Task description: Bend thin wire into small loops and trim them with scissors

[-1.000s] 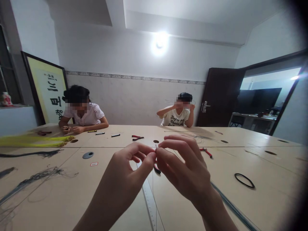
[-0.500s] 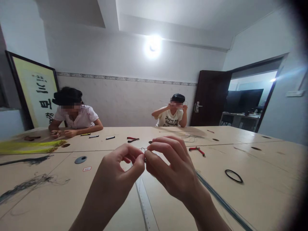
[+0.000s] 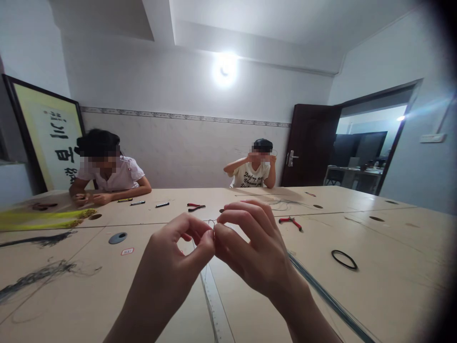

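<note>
My left hand (image 3: 174, 262) and my right hand (image 3: 259, 252) meet above the middle of the table, fingertips together. Both are closed in a pinch on a thin dark strand (image 3: 211, 221); I cannot tell whether it is wire or cord. A small loop of it stands up between the fingertips, and a length hangs below across a clear ruler (image 3: 215, 302) on the table. The exact spot where the fingers grip is hidden. Right of my right forearm lies a bundle of grey-green strands (image 3: 324, 290).
Red-handled pliers (image 3: 291, 223) and a second pair of pliers (image 3: 196, 207) lie beyond my hands. A black ring (image 3: 344, 260) is at right. Dark strands (image 3: 35, 281) and yellow strands (image 3: 43, 220) spread at left. Two people sit across the table (image 3: 143, 295).
The view has shifted slightly, so the table and room sit a little further left. My hands keep nearly the same pinch on the strand.
</note>
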Demonstrator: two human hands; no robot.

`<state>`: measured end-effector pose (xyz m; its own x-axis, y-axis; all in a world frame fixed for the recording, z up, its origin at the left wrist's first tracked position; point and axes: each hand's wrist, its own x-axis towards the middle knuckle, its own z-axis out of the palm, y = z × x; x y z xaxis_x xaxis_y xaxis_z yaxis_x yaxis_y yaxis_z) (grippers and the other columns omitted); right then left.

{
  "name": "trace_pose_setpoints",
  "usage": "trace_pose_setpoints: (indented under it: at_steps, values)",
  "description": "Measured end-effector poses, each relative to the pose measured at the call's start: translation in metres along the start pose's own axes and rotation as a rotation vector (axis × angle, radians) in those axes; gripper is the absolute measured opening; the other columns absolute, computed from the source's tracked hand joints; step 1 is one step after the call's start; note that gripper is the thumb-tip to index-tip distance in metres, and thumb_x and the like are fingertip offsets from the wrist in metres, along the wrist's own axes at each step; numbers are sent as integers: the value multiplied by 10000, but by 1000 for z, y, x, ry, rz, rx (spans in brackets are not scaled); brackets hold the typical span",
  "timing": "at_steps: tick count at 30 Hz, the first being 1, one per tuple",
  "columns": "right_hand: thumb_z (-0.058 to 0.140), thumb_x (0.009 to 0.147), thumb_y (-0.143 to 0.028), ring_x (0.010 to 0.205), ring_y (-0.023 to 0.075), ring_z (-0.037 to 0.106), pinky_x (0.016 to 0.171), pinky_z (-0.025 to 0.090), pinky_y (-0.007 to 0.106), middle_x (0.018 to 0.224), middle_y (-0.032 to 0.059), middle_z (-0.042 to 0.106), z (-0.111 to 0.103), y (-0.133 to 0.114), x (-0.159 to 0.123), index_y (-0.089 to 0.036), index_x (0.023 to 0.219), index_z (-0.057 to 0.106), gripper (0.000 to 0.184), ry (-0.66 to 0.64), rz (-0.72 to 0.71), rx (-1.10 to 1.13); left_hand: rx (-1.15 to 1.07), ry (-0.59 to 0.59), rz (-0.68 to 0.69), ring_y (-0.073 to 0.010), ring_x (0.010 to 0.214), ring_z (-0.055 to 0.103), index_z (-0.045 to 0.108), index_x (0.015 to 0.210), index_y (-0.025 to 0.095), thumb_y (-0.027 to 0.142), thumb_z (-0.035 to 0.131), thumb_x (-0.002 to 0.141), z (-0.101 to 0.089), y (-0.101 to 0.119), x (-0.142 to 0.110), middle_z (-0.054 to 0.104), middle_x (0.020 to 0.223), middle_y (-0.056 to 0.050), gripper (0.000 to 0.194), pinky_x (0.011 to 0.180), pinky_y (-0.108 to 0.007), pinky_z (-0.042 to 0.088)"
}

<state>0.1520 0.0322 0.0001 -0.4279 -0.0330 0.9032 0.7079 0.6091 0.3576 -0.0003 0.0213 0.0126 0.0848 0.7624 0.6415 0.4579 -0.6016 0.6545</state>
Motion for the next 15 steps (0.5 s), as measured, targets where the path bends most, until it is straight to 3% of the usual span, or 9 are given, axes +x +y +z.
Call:
trace_pose_setpoints:
  at_steps: [5, 9, 15]
  values:
    - [615, 832, -76, 886, 190, 600, 812, 476, 363, 796, 57, 661, -2, 1, 2, -155, 767, 590, 105, 28, 39, 56, 81, 63, 42, -137, 534, 606, 639, 612, 235, 289, 558, 746, 0, 0, 1, 663, 559, 41, 166, 518, -234, 477]
    - [539, 846, -76, 815, 145, 599, 717, 515, 289, 755, 33, 622, -9, 3, 4, -166, 783, 543, 111, 84, 187, 212, 128, 181, 83, -135, 559, 615, 620, 640, 229, 282, 577, 757, 0, -2, 2, 666, 609, 37, 136, 502, -226, 466]
    - [556, 897, -270, 853, 132, 614, 723, 512, 265, 886, 9, 633, -16, 4, 2, -214, 895, 603, 73, -115, 568, 470, 198, 157, 250, -114, 583, 598, 584, 641, 203, 172, 572, 788, 6, -4, -3, 626, 620, 50, 151, 578, -237, 444]
